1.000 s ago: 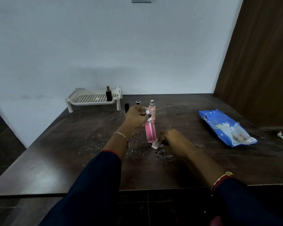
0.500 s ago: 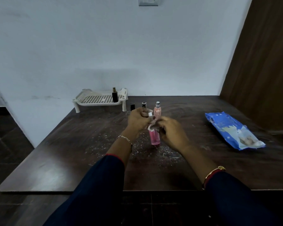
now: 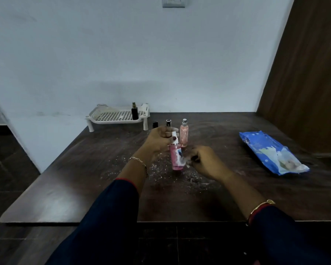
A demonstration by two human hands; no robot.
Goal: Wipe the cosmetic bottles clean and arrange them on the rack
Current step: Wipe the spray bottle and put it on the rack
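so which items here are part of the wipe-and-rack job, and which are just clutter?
Job:
pink bottle in left hand
wipe in right hand
peach spray bottle
two small dark bottles
rack, black bottle on it
wipes pack

Lying about:
wall switch
white crumbs

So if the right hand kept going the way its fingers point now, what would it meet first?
The right hand points left, with a blurred white wipe at its fingertips. First in line is the lower body of the pink spray bottle, held near its top by the left hand. They look nearly touching; depth is unclear.
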